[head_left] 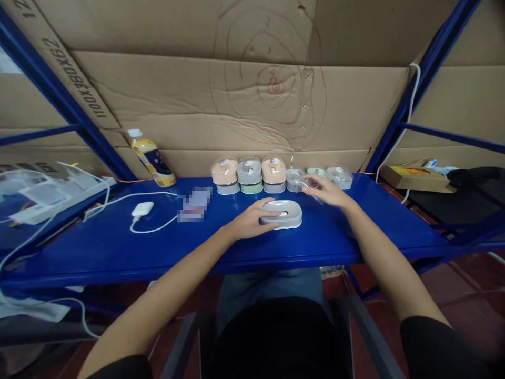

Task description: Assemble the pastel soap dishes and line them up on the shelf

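An oval grey soap box [282, 215] lies flat near the middle of the blue steel shelf [221, 247], its long axis running left to right; the left hand [248, 221] cups its left end, fingers curled over the top; the right hand [325, 190], nearly closed, pinches a clear plastic piece [308, 188] just beyond; a row of similar boxes [248, 176] stands farther back, a yellow-labelled bottle [152, 158] tilts far left.

The steel shelf [315, 237] is a deep glossy blue, the soap dish [281, 214] on it pale grey, the soap boxes [249, 176] behind it peach, grey and green, and the tan cardboard [158, 89] beyond carries hand-drawn red rings [272, 84]
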Motion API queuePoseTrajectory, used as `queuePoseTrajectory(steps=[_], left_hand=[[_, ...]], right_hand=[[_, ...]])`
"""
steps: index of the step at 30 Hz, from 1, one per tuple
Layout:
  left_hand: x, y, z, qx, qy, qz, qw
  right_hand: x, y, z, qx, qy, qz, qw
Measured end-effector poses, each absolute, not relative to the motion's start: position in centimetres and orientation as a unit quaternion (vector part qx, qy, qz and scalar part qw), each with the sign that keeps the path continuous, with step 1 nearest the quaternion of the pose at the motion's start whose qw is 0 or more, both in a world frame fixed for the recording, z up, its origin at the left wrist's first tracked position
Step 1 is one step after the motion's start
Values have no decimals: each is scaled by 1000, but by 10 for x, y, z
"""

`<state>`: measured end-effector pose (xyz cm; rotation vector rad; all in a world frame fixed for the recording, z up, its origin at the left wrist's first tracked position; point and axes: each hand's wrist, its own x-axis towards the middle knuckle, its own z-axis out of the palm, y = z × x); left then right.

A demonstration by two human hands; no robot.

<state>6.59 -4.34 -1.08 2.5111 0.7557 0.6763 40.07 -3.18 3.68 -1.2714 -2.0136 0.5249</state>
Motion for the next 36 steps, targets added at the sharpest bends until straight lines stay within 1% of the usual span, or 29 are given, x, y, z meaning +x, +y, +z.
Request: queuePoseTrajectory(steps=[6, 10, 15, 20, 26, 29, 33, 36], left_hand=[[64, -37, -9, 893, 290, 279, 201], [49, -22, -3, 863, 339, 325, 185], [29, -3, -4, 853, 394, 300, 164], [34, -8, -5, 864, 376, 293, 162], [53, -36, -2, 907, 287, 262, 163], [61, -45, -5, 916, 268, 254, 157], [67, -48, -10, 908, 281, 257, 173], [70, -44, -16, 879, 322, 272, 225]], right_hand=[[395, -29, 30, -492, -767, 196, 362], [398, -28, 31, -506, -764, 175, 360], [397, -27, 29, -521, -769, 161, 332], [396, -28, 29, -528, -770, 155, 323], [398, -26, 28, -525, -767, 140, 341], [398, -26, 27, -525, -766, 140, 344], [396, -29, 29, -513, -771, 150, 345], [387, -37, 31, -448, -812, 159, 338]])
